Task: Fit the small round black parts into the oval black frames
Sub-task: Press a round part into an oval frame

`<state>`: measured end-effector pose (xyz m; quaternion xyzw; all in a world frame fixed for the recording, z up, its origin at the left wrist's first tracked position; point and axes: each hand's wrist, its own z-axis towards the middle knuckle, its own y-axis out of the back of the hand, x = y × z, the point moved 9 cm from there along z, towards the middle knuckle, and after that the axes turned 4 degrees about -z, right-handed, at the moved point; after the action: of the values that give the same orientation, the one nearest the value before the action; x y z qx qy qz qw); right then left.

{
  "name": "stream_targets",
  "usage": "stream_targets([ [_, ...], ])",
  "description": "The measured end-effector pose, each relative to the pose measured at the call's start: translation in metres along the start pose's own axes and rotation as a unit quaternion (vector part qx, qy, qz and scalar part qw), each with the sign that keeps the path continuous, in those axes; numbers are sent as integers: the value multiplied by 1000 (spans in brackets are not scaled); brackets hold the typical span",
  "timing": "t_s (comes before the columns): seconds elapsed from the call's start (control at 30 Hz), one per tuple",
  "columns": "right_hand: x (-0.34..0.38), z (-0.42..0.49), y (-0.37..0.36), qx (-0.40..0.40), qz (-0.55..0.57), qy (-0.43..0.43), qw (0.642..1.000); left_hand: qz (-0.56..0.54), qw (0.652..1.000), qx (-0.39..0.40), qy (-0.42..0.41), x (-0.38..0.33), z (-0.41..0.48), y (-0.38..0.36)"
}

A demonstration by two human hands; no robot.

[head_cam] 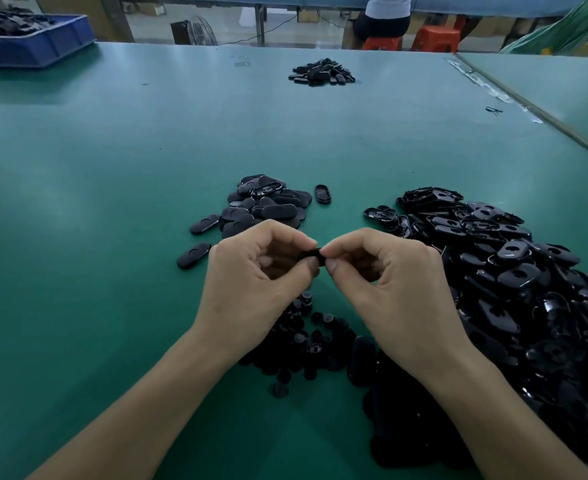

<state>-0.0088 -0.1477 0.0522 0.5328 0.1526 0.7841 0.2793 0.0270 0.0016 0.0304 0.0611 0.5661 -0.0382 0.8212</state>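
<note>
Closest in, under and between the wrists: loose pile of small round black parts point(306, 344) on green table point(95, 202). To the right, big heap of oval black frames point(514, 289), glossy, many with a round hole, spread from the near edge up past the right wrist. Above the round parts, left hand point(251, 275) and right hand point(392, 271) raised together, fingers curled, thumb and forefinger of each pinching one small black piece point(310, 255) between them. Piece mostly hidden by fingertips; cannot tell whether frame, round part or both. Just beyond the hands, smaller pile of matte oval pieces point(268, 206), two stray ovals point(193, 255) off its left side, one single oval frame point(322, 194) open side up just right of it. Far across the table, another small dark pile point(322, 72). Far left corner, blue crate point(43, 46) holding dark parts. Past the table edge, floor fan point(199, 31), orange stools point(436, 38), seated person point(386, 15).
</note>
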Motion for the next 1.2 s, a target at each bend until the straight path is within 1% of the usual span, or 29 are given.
stream_targets([
  [0.1, -3, 0, -2, 12, 10, -15, 1000, 8, 1000, 0, -7, -1, 0, -1],
  [0.27, -5, 0, 1, 4, 4, -27, 1000, 34, 999, 7, -19, -3, -1, -2],
  [0.4, 2, -1, 3, -5, -11, -12, 1000, 41, 999, 9, -32, -5, -2, -3],
  [0.6, 7, -1, 5, -31, -20, 7, 999, 20, 1000, 11, -18, -2, -3, -3],
  [0.73, 7, -2, 1, -13, -35, 33, 999, 39, 998, 16, -34, -6, -1, -3],
  [0.83, 11, -3, -3, 9, -47, 57, 997, 44, 999, 0, -32, -5, 1, 2],
  [0.93, 16, -3, -2, -1, -32, 69, 997, 42, 999, -15, -30, -5, 3, 6],
  [1.0, 13, -2, 0, -9, -41, 66, 997, 30, 999, -9, -26, -6, 3, 4],
  [1.1, 6, 1, -1, 10, -57, 45, 997, -7, 1000, 9, -12, -5, 1, -1],
  [1.2, -2, 4, 0, 22, -11, 20, 999, -34, 999, 27, 3, -3, 2, -3],
])
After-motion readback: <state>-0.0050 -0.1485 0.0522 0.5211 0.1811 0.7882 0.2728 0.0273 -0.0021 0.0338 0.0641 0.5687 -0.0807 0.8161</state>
